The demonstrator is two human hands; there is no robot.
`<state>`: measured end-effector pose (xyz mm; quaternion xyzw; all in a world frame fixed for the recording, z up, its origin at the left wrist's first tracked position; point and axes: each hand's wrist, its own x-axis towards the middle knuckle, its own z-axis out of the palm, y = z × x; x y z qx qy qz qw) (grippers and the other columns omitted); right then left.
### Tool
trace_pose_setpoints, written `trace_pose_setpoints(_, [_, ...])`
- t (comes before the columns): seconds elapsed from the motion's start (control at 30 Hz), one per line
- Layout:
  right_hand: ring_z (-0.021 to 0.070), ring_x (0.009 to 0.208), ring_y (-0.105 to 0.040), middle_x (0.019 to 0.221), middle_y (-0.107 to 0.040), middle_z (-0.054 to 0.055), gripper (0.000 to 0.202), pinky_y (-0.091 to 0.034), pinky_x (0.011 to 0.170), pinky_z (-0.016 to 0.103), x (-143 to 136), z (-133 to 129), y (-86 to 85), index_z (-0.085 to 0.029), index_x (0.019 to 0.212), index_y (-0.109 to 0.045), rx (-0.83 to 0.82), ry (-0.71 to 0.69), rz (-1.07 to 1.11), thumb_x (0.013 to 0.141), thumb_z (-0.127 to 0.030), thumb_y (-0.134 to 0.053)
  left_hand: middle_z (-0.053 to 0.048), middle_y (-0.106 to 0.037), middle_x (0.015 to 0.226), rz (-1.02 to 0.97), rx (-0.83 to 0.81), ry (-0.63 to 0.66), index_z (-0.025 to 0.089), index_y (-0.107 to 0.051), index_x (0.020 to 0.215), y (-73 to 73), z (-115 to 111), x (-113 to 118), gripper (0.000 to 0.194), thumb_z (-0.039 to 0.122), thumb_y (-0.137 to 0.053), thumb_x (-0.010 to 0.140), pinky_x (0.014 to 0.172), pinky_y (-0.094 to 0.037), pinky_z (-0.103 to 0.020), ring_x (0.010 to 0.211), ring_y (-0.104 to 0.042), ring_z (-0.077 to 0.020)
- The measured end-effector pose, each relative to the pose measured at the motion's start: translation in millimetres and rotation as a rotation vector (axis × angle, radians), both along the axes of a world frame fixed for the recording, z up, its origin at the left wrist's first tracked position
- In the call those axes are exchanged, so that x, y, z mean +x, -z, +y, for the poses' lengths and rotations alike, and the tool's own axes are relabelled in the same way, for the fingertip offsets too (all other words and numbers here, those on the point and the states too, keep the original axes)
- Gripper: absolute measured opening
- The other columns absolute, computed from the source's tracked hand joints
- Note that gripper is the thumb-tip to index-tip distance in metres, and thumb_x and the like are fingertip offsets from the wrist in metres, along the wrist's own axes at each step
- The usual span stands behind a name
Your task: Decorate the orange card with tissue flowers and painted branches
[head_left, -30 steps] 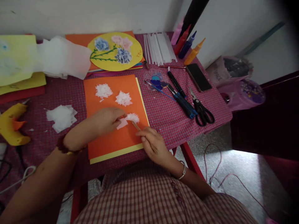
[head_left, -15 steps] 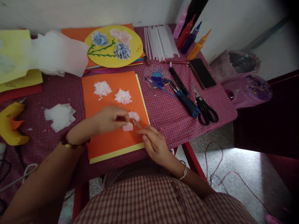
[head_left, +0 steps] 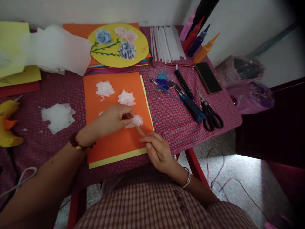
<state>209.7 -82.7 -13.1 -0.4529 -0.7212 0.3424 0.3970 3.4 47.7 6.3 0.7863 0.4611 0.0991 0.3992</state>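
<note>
Head view: one small tissue tuft (head_left: 137, 120) sits at the right side of an orange sheet (head_left: 116, 146), between both hands, with a flat pale scrap (head_left: 130, 125) beside it. The right hand (head_left: 157, 149) grasps a thin stick (head_left: 140, 129), its tip right at the tuft. The left hand (head_left: 111, 117) has its fingertips bunched at the tuft's near-left edge; from where I stand I cannot tell whether they pinch tissue. To my eye, this wants a light touch: hold the stick low and steady, tip on the middle, and let the left fingers ease the thin paper without tearing or flattening it. Loose fingers suit it better than a hard squeeze. Two fuller tufts (head_left: 126, 98) lie farther up the sheet, best not brushed by the left wrist. Left of the sheet lies a white tissue pile (head_left: 58, 117); scissors (head_left: 211, 116) lie well to the right.
</note>
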Motion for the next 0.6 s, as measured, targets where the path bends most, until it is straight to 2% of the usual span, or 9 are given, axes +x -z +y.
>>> trace_pose_setpoints(0.17, [0.0199, 0.084, -0.062, 0.09, -0.066, 0.005, 0.022, -0.05, 0.073, 0.035, -4, 2, 0.5, -0.021, 0.107, -0.063, 0.025, -0.006, -0.121, 0.099, -0.016, -0.043, 0.0, -0.065, 0.071, -0.06, 0.025, 0.007, 0.018, -0.065, 0.079, -6.3, -1, -1, 0.025, 0.039, -0.052, 0.087, 0.061, -0.041, -0.027, 0.066, -0.057, -0.0139])
trace_pose_setpoints(0.27, [0.0204, 0.083, -0.061, 0.088, -0.066, 0.005, 0.022, -0.049, 0.072, 0.035, -5, 2, 0.8, -0.021, 0.106, -0.063, 0.021, -0.012, -0.171, 0.099, -0.016, -0.043, 0.0, -0.064, 0.072, -0.078, 0.07, -0.038, 0.019, -0.064, 0.081, -11.9, 0, -2, 0.026, 0.041, -0.051, 0.089, 0.062, -0.042, -0.026, 0.067, -0.057, -0.0137])
trace_pose_setpoints(0.43, [0.0208, 0.083, -0.06, 0.089, -0.064, 0.006, 0.023, -0.048, 0.07, 0.035, -6, 1, 2.4, -0.02, 0.107, -0.062, 0.022, -0.006, -0.188, 0.097, -0.012, -0.042, 0.0, -0.068, 0.08, -0.073, 0.184, -0.184, 0.02, -0.065, 0.088, -24.9, 0, -8, 0.025, 0.042, -0.052, 0.091, 0.069, -0.047, -0.028, 0.074, -0.059, -0.0149])
trace_pose_setpoints(0.53, [0.0212, 0.084, -0.06, 0.091, -0.063, 0.007, 0.023, -0.049, 0.072, 0.035, -7, 0, 5.0, -0.02, 0.109, -0.061, 0.019, 0.0, -0.201, 0.096, -0.012, -0.043, 0.0, -0.07, 0.087, -0.083, 0.244, -0.284, 0.022, -0.066, 0.091, -40.5, -6, -19, 0.022, 0.042, -0.056, 0.09, 0.074, -0.048, -0.031, 0.081, -0.062, -0.0164])
trace_pose_setpoints(0.6, [0.0213, 0.084, -0.06, 0.091, -0.063, 0.007, 0.024, -0.05, 0.073, 0.036, -7, 1, 6.6, -0.019, 0.11, -0.062, 0.019, 0.006, -0.203, 0.096, -0.012, -0.044, 0.001, -0.071, 0.091, -0.099, 0.256, -0.405, 0.023, -0.067, 0.093, -52.5, -13, -33, 0.021, 0.043, -0.06, 0.089, 0.075, -0.049, -0.032, 0.084, -0.062, -0.0163])
